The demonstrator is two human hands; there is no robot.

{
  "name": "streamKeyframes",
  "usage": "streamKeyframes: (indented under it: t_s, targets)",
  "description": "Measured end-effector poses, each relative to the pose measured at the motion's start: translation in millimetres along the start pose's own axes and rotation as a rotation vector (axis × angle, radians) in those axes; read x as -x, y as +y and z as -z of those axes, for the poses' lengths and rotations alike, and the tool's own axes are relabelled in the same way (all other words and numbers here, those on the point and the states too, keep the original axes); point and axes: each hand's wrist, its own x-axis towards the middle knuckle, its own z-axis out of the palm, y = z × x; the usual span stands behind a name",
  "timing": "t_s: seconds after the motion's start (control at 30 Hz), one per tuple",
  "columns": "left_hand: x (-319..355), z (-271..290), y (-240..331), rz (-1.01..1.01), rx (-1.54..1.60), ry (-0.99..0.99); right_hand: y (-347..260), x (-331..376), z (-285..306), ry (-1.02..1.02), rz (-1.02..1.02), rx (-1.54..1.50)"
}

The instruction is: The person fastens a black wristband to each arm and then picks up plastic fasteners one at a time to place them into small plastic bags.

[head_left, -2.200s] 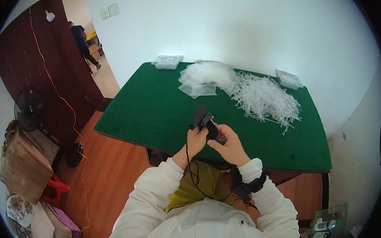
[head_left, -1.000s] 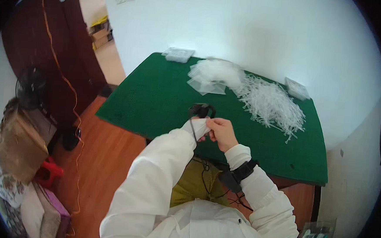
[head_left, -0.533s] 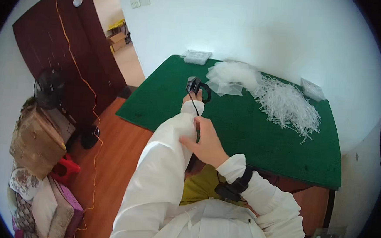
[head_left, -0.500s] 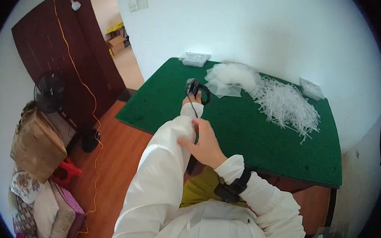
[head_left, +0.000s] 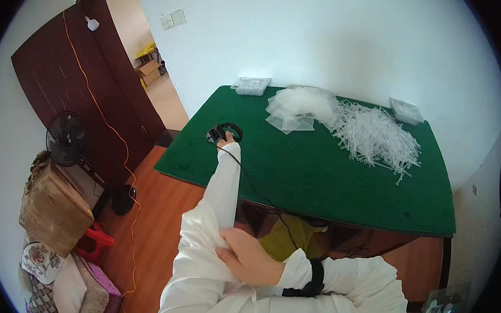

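Note:
My left arm stretches forward over the green-topped table (head_left: 306, 177). At its end, my left hand (head_left: 227, 138) is small and mostly hidden by a black strapped device (head_left: 223, 132), so its fingers do not show clearly. A thin black cable (head_left: 251, 185) hangs from the device back toward my lap. Close to my body, my right hand (head_left: 250, 257) is closed on the loose white sleeve (head_left: 203, 234) of my left arm, near the elbow, with the fabric bunched there. Another black band (head_left: 315, 275) circles my right wrist.
On the table lie clear plastic bags (head_left: 302, 105), a heap of thin clear plastic strips (head_left: 375, 135) and two clear packs (head_left: 251, 86) (head_left: 406, 111) by the wall. To the left stand a black fan (head_left: 66, 138), a cardboard box (head_left: 58, 208) and an orange cord (head_left: 107, 110).
My right hand has moved down the left sleeve from the forearm toward the elbow, bunching the fabric. My left hand has shifted left, and the cable now hangs free across to my lap.

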Motion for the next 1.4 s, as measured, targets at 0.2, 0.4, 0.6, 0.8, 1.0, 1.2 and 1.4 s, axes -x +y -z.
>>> streamKeyframes:
  t_s: [0.2,0.4,0.6,0.8,1.0,1.2,1.4]
  targets:
    - [42.2,18.7,11.0,0.238,0.608,-0.404,-5.3,-6.4,21.2,-0.287,0.072,0.030]
    - [134.9,37.2,54.8,0.151,0.675,-0.631,82.7,-41.8,110.1,0.600,-0.071,0.293]
    - [162.7,42.0,49.9,-0.440,0.413,-0.617,103.4,-51.8,133.1,0.377,-0.024,0.242]
    - [174.1,44.5,50.7,-0.542,0.402,-0.671,110.7,-49.3,142.8,0.126,-0.202,0.009]
    - [168.9,38.0,31.8,-0.566,0.406,-0.724,98.6,-53.0,134.4,0.148,-0.266,-0.156]
    - [163.0,65.0,50.6,-0.370,-0.210,-0.816,126.1,-52.3,149.8,0.189,-0.341,-0.323]
    - [123.1,117.7,14.5,0.054,0.183,-0.781,131.8,-44.2,175.5,0.323,-0.476,-0.057]
